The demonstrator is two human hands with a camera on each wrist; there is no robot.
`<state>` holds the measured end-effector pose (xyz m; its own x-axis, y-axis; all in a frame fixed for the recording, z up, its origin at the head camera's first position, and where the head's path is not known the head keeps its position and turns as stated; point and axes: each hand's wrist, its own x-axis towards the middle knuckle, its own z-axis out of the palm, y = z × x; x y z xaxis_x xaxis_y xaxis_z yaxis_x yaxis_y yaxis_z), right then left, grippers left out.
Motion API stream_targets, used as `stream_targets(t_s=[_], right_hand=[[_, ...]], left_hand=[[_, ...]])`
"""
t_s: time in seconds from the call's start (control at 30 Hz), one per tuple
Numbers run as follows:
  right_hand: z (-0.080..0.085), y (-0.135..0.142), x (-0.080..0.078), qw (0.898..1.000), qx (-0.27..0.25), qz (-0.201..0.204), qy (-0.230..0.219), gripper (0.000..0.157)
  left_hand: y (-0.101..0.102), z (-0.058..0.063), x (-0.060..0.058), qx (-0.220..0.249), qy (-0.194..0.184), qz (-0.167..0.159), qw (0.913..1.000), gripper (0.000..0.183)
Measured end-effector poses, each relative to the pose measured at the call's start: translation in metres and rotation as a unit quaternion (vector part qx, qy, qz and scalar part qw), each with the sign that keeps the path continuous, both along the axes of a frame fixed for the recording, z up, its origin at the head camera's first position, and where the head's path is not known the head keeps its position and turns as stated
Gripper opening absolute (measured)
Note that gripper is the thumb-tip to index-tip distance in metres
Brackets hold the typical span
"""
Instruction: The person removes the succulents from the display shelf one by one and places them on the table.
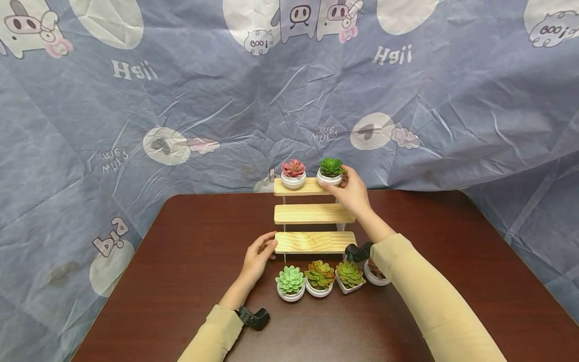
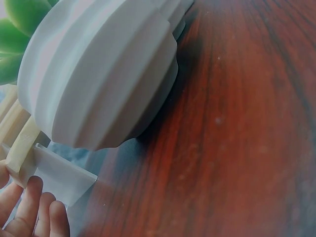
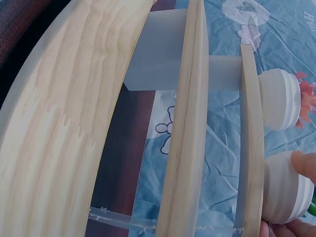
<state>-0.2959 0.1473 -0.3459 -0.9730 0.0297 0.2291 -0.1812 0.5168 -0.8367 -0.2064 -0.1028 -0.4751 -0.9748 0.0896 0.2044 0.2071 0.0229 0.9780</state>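
A three-step wooden display stand stands at the middle of the table. At the right of its top step, my right hand grips the white pot of a dark green succulent; in the right wrist view that ribbed pot is right at the board. Beside it on the same step sits a pink succulent in a round white pot. My left hand pinches the left end of the bottom step, thumb above and fingers below, as the left wrist view shows at the wooden board.
Before the stand, potted succulents line up: a pale green one, a reddish-green one, a green one in a square pot, and another pot partly behind the right sleeve. A blue printed cloth hangs behind the table.
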Motion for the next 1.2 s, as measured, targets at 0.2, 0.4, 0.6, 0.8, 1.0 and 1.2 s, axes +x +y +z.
stream_targets(t_s=[0.2,0.4,0.6,0.8,1.0,1.2], right_hand=[[0.000,0.003,0.005,1.000,-0.007,0.005,0.008,0.077],[-0.002,0.013,0.014,1.000,-0.007,0.010,0.009,0.077],[-0.005,0.026,0.022,1.000,-0.024,0.015,0.007,0.077],[-0.008,0.037,0.031,1.000,-0.025,0.009,0.007,0.077],[-0.011,0.048,0.038,1.000,-0.013,-0.003,0.009,0.079],[-0.014,0.058,0.044,1.000,-0.003,-0.007,0.022,0.074]], left_hand=[[0.000,0.001,0.000,0.002,0.003,0.000,1.0000,0.037],[0.000,0.001,0.000,-0.003,0.011,0.000,0.9999,0.038],[0.000,0.002,0.001,-0.005,0.015,0.004,0.9999,0.036],[0.000,0.002,0.000,-0.001,0.012,0.005,0.9999,0.036],[0.000,0.003,0.001,-0.002,0.004,0.007,1.0000,0.036],[0.002,0.003,0.001,-0.007,-0.003,0.009,0.9999,0.034]])
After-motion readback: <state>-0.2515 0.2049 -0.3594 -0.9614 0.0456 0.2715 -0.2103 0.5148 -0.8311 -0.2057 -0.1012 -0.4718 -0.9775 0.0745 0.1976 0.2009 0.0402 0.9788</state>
